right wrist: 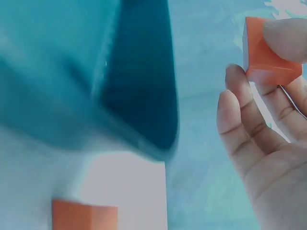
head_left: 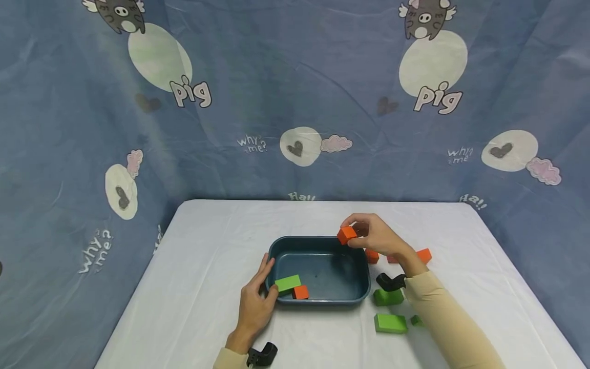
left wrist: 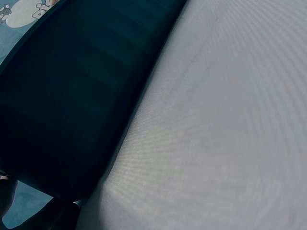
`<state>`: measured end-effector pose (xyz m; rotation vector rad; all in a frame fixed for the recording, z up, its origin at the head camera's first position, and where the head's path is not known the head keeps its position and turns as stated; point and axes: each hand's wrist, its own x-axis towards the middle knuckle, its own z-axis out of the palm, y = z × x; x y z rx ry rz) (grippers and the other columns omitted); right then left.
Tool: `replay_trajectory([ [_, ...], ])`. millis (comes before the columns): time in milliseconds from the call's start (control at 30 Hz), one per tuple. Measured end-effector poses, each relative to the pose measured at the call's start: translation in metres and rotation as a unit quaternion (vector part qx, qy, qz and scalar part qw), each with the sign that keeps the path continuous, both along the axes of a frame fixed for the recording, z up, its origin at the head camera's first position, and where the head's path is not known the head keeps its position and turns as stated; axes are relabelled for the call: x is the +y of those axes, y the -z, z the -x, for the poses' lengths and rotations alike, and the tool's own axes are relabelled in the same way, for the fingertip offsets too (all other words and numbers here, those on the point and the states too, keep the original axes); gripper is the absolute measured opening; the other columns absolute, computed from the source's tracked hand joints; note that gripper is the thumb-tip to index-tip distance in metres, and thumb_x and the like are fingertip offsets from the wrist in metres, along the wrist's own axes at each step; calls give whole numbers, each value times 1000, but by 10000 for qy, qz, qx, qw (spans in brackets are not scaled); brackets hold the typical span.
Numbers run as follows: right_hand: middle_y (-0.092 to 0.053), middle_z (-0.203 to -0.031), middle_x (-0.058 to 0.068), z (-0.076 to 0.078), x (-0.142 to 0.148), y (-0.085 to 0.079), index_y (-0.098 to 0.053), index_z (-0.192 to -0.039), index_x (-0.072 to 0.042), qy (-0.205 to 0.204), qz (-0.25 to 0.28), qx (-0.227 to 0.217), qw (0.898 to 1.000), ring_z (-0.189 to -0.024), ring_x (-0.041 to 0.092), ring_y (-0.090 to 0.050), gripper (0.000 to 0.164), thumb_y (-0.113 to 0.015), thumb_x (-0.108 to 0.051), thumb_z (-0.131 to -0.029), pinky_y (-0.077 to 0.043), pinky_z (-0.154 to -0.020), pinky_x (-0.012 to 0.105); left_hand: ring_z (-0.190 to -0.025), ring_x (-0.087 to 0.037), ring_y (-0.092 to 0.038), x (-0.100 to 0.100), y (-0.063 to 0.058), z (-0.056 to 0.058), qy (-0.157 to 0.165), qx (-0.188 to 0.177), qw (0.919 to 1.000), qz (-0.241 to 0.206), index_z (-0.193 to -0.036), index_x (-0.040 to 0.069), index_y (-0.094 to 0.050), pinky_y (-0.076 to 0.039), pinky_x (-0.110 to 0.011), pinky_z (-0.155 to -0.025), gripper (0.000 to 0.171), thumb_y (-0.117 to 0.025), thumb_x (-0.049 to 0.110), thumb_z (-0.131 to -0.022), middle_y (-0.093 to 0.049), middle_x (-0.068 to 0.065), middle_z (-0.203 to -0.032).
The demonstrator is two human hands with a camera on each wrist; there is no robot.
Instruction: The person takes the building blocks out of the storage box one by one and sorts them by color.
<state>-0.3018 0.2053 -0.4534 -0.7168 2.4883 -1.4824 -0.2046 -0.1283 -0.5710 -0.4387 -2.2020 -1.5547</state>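
Observation:
Over the far right corner of the dark blue bin (head_left: 318,301), my right hand (head_left: 375,234) pinches an orange block (head_left: 346,235). The right wrist view shows that orange block (right wrist: 268,52) between thumb and fingers, raised above the table. At the bin's left side, my left hand (head_left: 255,305) rests against the rim, its fingers extended along the wall and the thumb near the front left corner. Inside the bin, a green block (head_left: 288,283) lies beside an orange cube (head_left: 301,292). The bin's outer wall (left wrist: 72,96) fills much of the left wrist view.
Right of the bin, an orange block (head_left: 372,256) and another orange block (head_left: 424,255) lie on the white table (head_left: 207,256), partly behind the right arm. Nearer are a green block (head_left: 388,297), a longer green block (head_left: 391,323) and a small green piece (head_left: 417,321). A blue curtain (head_left: 258,102) hangs behind.

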Motion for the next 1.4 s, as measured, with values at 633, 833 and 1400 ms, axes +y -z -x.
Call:
replay_trajectory([
  [633,-71,-103,16,-20,77,-2,-67,-115,-3,855,71,-410,9955,-92,30,-69,33,-75,2,-83,-61,-79,40,-143,-24,-40,3,-3,-3,-23,-295,9995,92,-147,3,-54,-30,-16,-112,65,-62,-9,-83,-43,-15,-157],
  [833,-69,-107,20,-27,108,-5,-66,-117,2,1132,74,-369,9929,-94,27,-69,34,-73,4,-84,-61,-79,38,-144,-25,-39,3,-5,-3,-62,-300,9995,103,-146,0,-54,-30,-16,-111,65,-62,-12,-82,-42,-17,-157],
  [1400,-71,-105,16,-49,172,-1,-64,-118,5,1789,34,-352,9832,-91,18,-69,35,-74,3,-84,-58,-77,29,-145,-25,-39,7,-6,-4,-75,-427,9991,31,-147,7,-55,-29,-13,-111,67,-60,-13,-84,-41,-13,-158],
])
